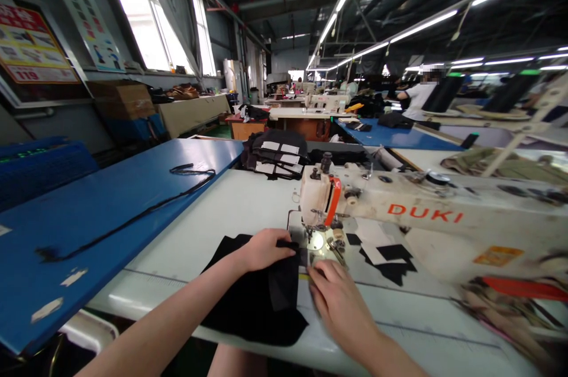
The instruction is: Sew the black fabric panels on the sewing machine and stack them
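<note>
A black piece of fabric (pixel 252 300) lies on the pale sewing table, its near edge hanging at the table's front. My left hand (pixel 268 250) rests on its upper part, thumb and fingers closed on a dark fold close to the needle area. A greyer strip (pixel 283 285) shows on the fabric's right side. My right hand (pixel 332 288) is just right of the fabric, its fingers bent together in front of the presser foot; what they hold, if anything, is hidden. The white sewing machine (pixel 377 202) stands beyond both hands, its lamp lighting the needle plate.
Small black and white pieces (pixel 386 253) lie under the machine arm. Behind the machine head sits a stack of dark pieces with white labels (pixel 277 155). A blue table (pixel 146 187) with a black cord (pixel 146 217) adjoins on the left. A person (pixel 419 96) stands farther back.
</note>
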{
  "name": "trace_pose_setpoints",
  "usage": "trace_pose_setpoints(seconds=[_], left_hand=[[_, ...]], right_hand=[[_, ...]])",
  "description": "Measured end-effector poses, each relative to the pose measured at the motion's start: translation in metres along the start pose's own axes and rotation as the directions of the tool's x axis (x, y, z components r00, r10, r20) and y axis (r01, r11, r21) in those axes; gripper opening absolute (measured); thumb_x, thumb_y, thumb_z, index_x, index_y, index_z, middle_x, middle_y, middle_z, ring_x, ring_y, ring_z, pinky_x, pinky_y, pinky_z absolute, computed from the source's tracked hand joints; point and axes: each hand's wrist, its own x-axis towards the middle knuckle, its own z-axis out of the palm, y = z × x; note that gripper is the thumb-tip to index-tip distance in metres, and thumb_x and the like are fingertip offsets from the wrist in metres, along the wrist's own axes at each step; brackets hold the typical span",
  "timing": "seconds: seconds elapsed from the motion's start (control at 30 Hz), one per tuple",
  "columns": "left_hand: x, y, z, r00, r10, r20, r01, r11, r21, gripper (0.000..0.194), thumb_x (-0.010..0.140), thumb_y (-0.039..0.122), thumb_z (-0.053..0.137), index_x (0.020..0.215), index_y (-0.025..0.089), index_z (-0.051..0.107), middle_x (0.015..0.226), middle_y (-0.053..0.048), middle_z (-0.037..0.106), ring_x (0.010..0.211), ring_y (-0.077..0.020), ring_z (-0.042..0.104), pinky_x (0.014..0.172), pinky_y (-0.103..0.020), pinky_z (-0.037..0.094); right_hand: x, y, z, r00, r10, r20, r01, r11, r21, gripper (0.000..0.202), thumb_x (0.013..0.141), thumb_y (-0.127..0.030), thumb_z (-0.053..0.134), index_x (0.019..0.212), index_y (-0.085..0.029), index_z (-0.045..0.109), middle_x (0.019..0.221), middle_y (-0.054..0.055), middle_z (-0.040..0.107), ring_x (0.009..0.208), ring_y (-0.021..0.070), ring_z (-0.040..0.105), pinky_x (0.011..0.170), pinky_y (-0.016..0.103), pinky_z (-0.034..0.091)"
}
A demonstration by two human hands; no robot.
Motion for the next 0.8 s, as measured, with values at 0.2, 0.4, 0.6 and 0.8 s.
trace_pose_setpoints(seconds=[0.2,0.4,0.6,0.8], left_hand=[[0.013,0.004,0.020,0.997,-0.074,0.028,0.071,0.993,0.096,0.019,0.076,0.034,0.058,0.088,0.021,0.066,0.088,-0.001,0.068,0.084,-0.0214,0.063,0.072,-0.028,0.046],[0.020,0.004,0.025,0.994,-0.108,0.024,0.103,0.983,0.153,0.022,0.075,0.035,0.058,0.091,0.023,0.067,0.092,-0.001,0.069,0.088,-0.0225,0.063,0.077,-0.029,0.047],[0.023,0.005,0.025,0.991,-0.128,0.032,0.120,0.976,0.184,0.020,0.073,0.035,0.059,0.087,0.024,0.067,0.089,-0.001,0.069,0.086,-0.0224,0.064,0.075,-0.029,0.047],[0.023,0.011,0.022,0.990,-0.132,0.044,0.121,0.973,0.195,0.019,0.074,0.035,0.059,0.087,0.023,0.067,0.089,-0.001,0.069,0.087,-0.0220,0.064,0.075,-0.028,0.047]], right_hand=[[0.002,0.000,0.002,1.000,-0.009,-0.022,0.009,1.000,0.001,0.031,0.085,-0.010,0.043,0.111,-0.016,0.058,0.099,0.009,0.053,0.095,0.0240,0.048,0.087,0.043,0.044],[0.001,0.002,0.000,0.999,-0.032,0.003,0.032,0.999,0.042,0.037,0.082,-0.005,0.042,0.115,-0.017,0.056,0.101,0.008,0.052,0.097,0.0225,0.047,0.090,0.041,0.043],[0.001,0.007,-0.003,0.998,-0.052,0.025,0.051,0.998,0.045,0.041,0.080,-0.003,0.042,0.115,-0.018,0.056,0.102,0.008,0.052,0.099,0.0225,0.047,0.092,0.042,0.042],[0.000,0.011,-0.003,0.997,-0.048,0.054,0.044,0.995,0.089,0.038,0.082,-0.003,0.041,0.113,-0.019,0.056,0.104,0.007,0.052,0.100,0.0221,0.046,0.092,0.041,0.042]])
